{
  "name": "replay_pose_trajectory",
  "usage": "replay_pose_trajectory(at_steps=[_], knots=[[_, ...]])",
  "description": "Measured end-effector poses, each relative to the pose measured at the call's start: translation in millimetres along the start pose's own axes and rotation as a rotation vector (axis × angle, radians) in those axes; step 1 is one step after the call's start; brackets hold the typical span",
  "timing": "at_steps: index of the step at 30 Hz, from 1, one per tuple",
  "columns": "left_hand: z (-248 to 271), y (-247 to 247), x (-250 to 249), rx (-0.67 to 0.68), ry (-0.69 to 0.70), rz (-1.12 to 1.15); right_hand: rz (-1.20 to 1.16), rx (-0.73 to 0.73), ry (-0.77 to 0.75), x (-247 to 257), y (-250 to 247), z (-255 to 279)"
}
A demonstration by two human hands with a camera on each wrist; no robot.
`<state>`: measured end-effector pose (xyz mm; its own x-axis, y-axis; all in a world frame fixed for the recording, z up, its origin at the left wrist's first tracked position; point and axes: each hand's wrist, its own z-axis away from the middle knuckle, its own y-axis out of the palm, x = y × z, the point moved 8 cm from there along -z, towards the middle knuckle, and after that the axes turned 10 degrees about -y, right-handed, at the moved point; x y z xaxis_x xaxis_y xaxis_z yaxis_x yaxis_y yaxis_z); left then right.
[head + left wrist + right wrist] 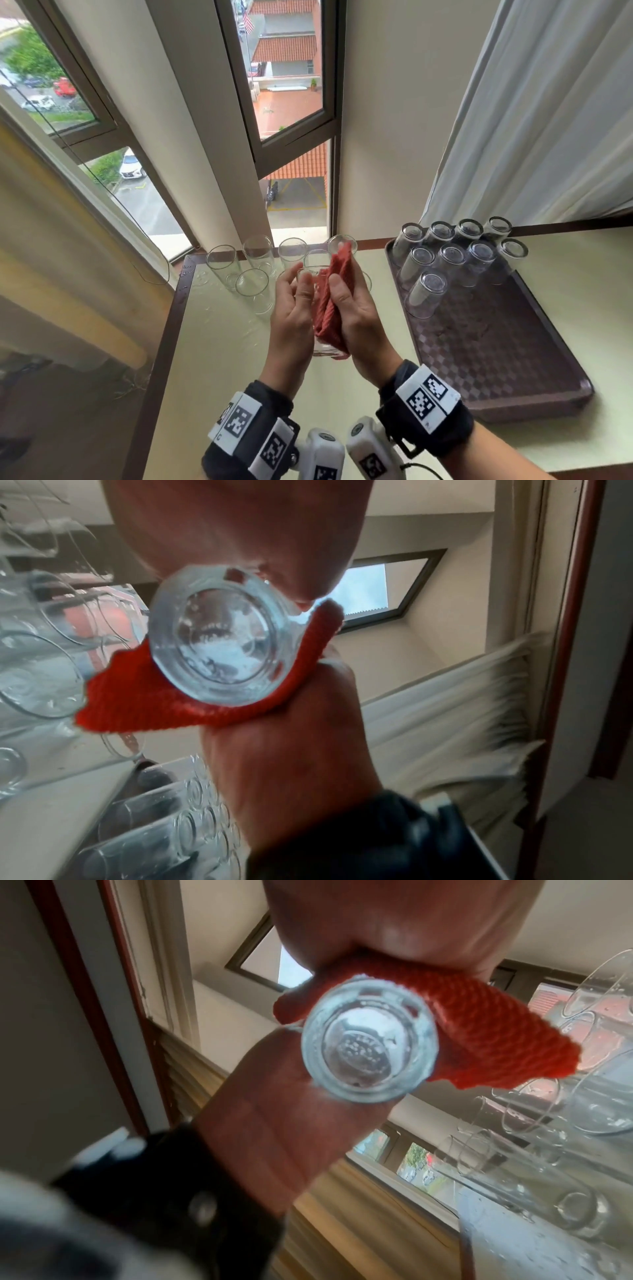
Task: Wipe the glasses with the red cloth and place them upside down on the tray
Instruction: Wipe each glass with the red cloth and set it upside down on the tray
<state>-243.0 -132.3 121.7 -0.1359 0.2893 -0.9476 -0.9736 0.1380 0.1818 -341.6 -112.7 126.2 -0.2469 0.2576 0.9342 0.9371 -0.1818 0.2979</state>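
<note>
Two hands share one tumbler [322, 322], held upright above the near table edge. The left hand [291, 318] curls round its left wall, thumb up near the rim; the right hand [356, 318] presses the red cloth [329, 301] against the opposite wall, fingers wrapped round cloth and glass together. From the wrist views, the thick base [219, 642] faces the cameras with cloth folded beside it.

Droplets cling to the base, so the glass is likely wet and slick; a hard twist with the cloth could, I judge, spin it out of the bare-fingered left grip. A loose cloth corner rises above the rim and might drag across the waiting glasses.

Several unwiped glasses [255, 287] stand mouth-up just behind the hands on the wet table [212, 342]. On the right the brown tray [507, 359] carries nine tumblers upside down [426, 294] in its far part, the near part bare. Nothing stands between hands and tray. Windows and a curtain [534, 120] lie beyond.
</note>
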Motion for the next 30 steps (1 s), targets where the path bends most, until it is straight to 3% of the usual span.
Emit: replay_pose_trajectory(at_steps=[4, 10, 15, 23, 30], knots=[[-4, 3, 0, 0.017, 0.015, -0.044, -0.133, 0.013, 0.06, 1, 2, -6], [-6, -3, -6, -0.041, 0.048, -0.021, 0.024, 0.0, 0.045, -7, -1, -1], [-1, 7, -5, 0.007, 0.053, -0.041, -0.108, -0.071, 0.068, -1, -5, -9], [-12, -3, -9, -0.037, 0.04, -0.042, -0.057, -0.004, 0.038, -2, 2, -9], [-6, 9, -13, 0.048, 0.023, 0.003, -0.035, -0.002, 0.032, -2, 1, -9]])
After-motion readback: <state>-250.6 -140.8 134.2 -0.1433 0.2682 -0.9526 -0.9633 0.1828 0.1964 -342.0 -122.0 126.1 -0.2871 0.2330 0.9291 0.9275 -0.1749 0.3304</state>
